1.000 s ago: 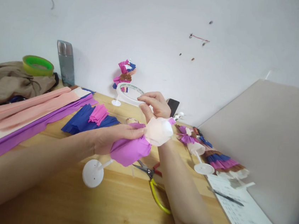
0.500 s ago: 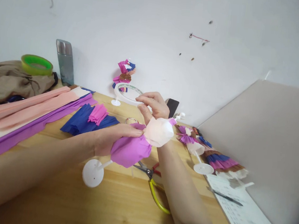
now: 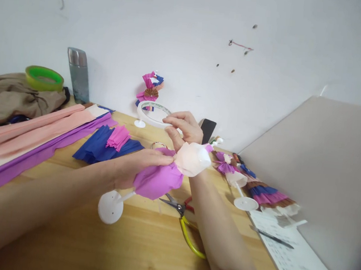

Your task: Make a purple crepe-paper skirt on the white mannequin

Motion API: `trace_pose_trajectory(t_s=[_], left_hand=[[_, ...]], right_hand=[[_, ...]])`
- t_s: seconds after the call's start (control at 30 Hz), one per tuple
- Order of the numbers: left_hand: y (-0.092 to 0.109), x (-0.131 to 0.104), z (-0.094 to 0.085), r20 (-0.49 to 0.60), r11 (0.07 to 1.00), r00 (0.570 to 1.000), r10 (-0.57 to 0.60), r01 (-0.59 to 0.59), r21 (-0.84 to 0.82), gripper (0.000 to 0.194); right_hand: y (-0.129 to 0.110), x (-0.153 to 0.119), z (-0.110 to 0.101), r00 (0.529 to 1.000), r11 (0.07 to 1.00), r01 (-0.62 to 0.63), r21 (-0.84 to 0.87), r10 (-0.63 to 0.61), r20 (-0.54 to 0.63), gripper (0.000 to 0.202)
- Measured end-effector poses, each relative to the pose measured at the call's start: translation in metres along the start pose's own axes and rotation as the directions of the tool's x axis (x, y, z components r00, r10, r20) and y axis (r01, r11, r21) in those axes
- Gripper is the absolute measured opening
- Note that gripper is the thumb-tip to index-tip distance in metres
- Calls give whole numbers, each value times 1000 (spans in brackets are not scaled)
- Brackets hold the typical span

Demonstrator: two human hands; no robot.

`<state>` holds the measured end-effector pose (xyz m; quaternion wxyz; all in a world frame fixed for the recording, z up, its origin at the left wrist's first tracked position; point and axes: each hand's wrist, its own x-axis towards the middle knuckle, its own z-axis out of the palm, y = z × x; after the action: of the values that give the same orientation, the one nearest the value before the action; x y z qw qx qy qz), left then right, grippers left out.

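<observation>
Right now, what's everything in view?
wrapped stand: one, purple, white, centre
tape ring: one, white, centre
scissors: one, yellow, red, centre
pleated papers: several, blue, pink, left
strips: several, peach, purple, left
cloth: one, khaki, left
tape roll: one, green, on cloth
bottle: one, grey, rear
ornament: one, multicoloured, rear
phone: one, black, rear
wrapped pieces: several, multicoloured, right
sheet: one, white, right
pen: one, dark, on sheet
panel: one, grey, right
table: one, brown, below
wall: one, white, rear
left hand: one, bare, holding stand
right hand: one, bare, holding ring
</observation>
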<state>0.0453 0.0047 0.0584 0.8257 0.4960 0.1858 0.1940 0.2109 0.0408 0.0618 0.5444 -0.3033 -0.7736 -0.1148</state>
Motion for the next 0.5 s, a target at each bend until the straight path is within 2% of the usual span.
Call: trace_pose_trajectory(t_s=[0.27,0.5], left_hand=[[2,-2,-3,18,1000,999,-26,27,-10,21],[-1,3,-1,-186,997,981,-52,61,45,23]], right_hand=[[2,0,-1,999,999,-7,44,8,-32,17],[3,-1,1,999,999,-12,38,13,-31,20]])
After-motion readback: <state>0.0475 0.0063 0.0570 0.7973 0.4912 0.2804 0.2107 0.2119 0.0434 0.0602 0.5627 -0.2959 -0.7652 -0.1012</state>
